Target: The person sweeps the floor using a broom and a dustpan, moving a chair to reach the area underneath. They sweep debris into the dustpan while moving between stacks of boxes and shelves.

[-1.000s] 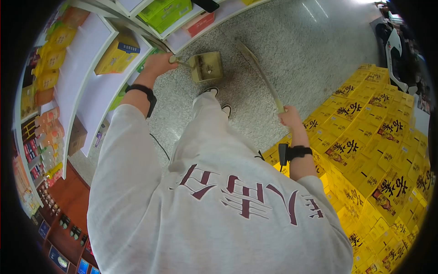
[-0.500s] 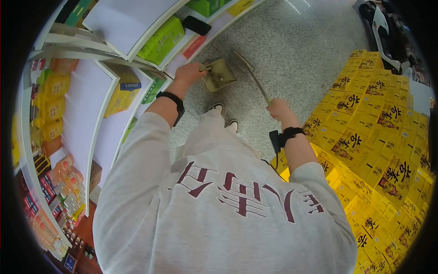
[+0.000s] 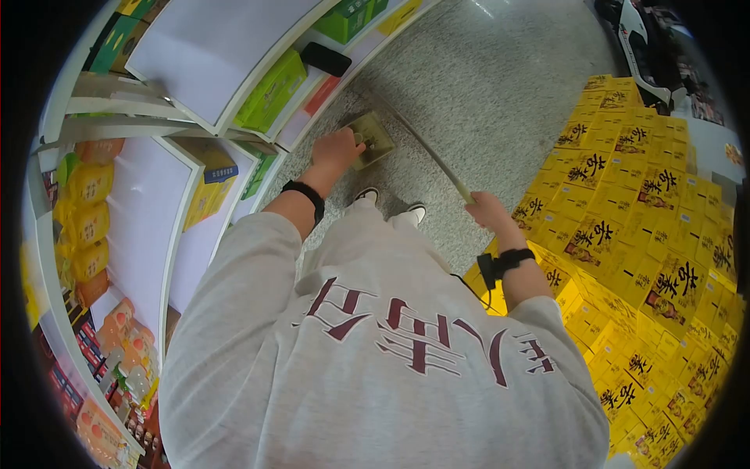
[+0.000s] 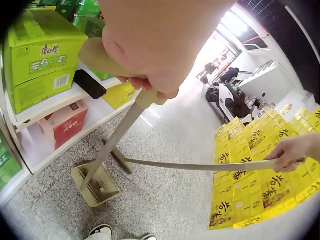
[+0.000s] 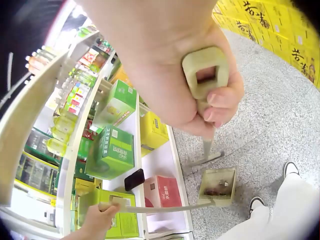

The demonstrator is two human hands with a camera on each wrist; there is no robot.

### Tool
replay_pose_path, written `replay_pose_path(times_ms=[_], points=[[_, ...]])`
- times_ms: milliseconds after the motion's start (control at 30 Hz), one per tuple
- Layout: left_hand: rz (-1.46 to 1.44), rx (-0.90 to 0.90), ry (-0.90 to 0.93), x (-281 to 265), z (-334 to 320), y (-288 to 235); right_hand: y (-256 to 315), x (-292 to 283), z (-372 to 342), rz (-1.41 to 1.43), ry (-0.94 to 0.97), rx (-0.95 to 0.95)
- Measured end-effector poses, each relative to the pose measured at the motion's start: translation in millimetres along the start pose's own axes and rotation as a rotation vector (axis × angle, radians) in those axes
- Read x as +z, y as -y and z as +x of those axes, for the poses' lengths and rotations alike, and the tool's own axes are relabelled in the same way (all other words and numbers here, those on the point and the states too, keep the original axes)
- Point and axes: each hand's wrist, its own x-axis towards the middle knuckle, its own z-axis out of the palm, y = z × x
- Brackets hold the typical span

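My left hand (image 3: 337, 152) grips the handle of a long-handled dustpan (image 4: 95, 185). The pan rests on the speckled floor in front of my shoes, with a toothed edge and some dark debris and pale bits inside. In my right hand (image 3: 488, 213) is the upper end of a broom handle (image 3: 430, 148), its fingers curled round the pale grip with a hollow end (image 5: 206, 72). The stick slants across the floor to a narrow broom head (image 4: 120, 160), which lies beside the pan, close to the bottom shelf.
White shelves (image 3: 187, 55) run along the left, holding green boxes (image 3: 271, 90), a pink-red box (image 4: 65, 122) and a black phone-like object (image 3: 326, 59). Stacked yellow cartons (image 3: 609, 195) stand on the right. A parked scooter (image 4: 230, 102) is farther back.
The broom head has swung left towards the shelf, near the dustpan. My left hand has shifted right in the head view, now overlapping the pan. Both grips stay the same.
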Motion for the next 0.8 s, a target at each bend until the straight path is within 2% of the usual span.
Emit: replay_pose_path(times_ms=[33, 100, 133, 200, 233, 300, 433, 500, 533, 600, 700, 767, 800], points=[[0.002, -0.006, -0.024, 0, 0, -1, 0, 8, 12, 0.001, -0.007, -0.001], [0.004, -0.014, -0.051, 0, 0, -2, 0, 31, 39, -0.351, -0.116, -0.140], [-0.002, -0.012, -0.032, 0, 0, -2, 2, 32, 46, -0.354, -0.117, -0.143], [-0.007, -0.010, -0.009, 1, -2, 0, 14, 31, 45, -0.160, 0.232, 0.030], [-0.021, -0.029, 0.005, 2, -3, 0, 7, 29, 43, -0.159, 0.232, 0.033], [-0.038, -0.035, 0.012, 3, -2, -2, -21, 12, 37, 0.117, 0.202, -0.007], [-0.004, -0.007, -0.060, 8, -2, -1, -59, -6, 9, 0.289, 0.099, 0.052], [0.014, 0.013, -0.058, 9, -7, -2, -70, 5, 4, 0.163, -0.018, 0.064], [0.016, -0.013, -0.038, 7, -7, -4, -72, 11, 7, 0.186, -0.026, 0.077], [0.029, -0.010, -0.020, 1, -3, -13, -70, 27, 26, 0.024, -0.039, 0.012], [-0.001, -0.011, -0.023, -5, -7, -21, -71, 51, 48, 0.092, -0.023, 0.093], [0.039, -0.040, -0.023, -10, -10, -25, -85, 65, 52, -0.133, -0.052, -0.146], [0.060, -0.017, -0.019, -7, -8, -22, -91, 57, 41, -0.105, -0.061, -0.134]])
